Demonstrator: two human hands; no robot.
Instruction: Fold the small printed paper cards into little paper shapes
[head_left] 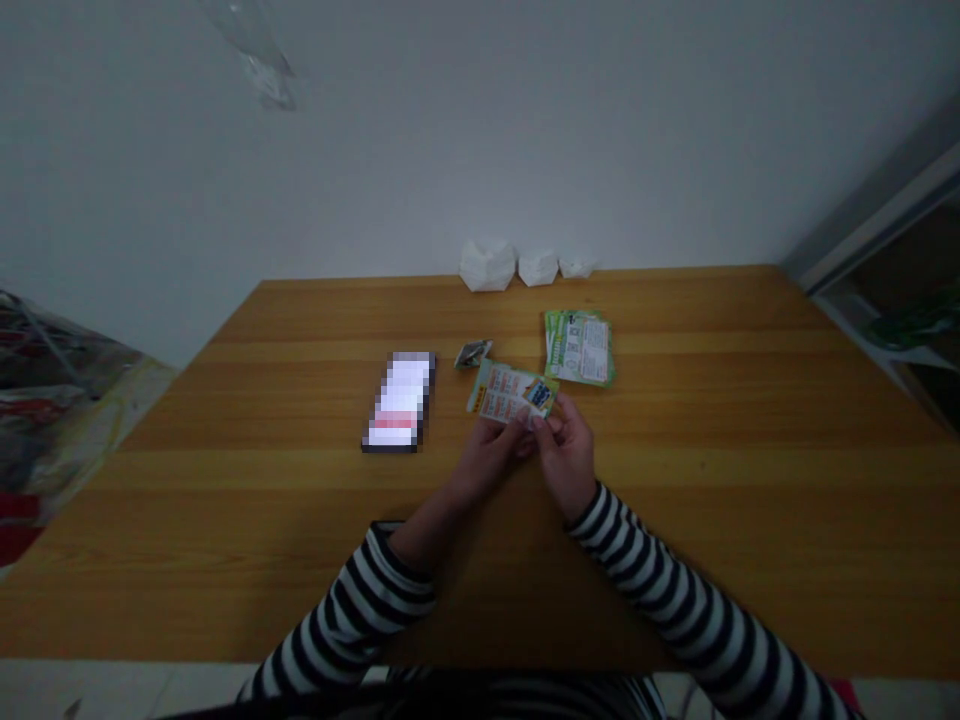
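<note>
Between my two hands is a printed card, green and yellow at its edges with a blue picture near its right end. My left hand pinches its lower edge, thumb on top. From the right, my right hand grips the same card near its lower right corner, the thumbs almost touching. Just beyond the card's right end lies a loose stack of similar green-edged cards. A small dark-faced piece with a green edge rests behind the held card, partly covered by it; its kind is unclear.
A phone with a lit, blurred screen lies left of my hands on the wooden table. Several crumpled white paper-like lumps stand along the back edge against the wall. Clutter fills the floor at left.
</note>
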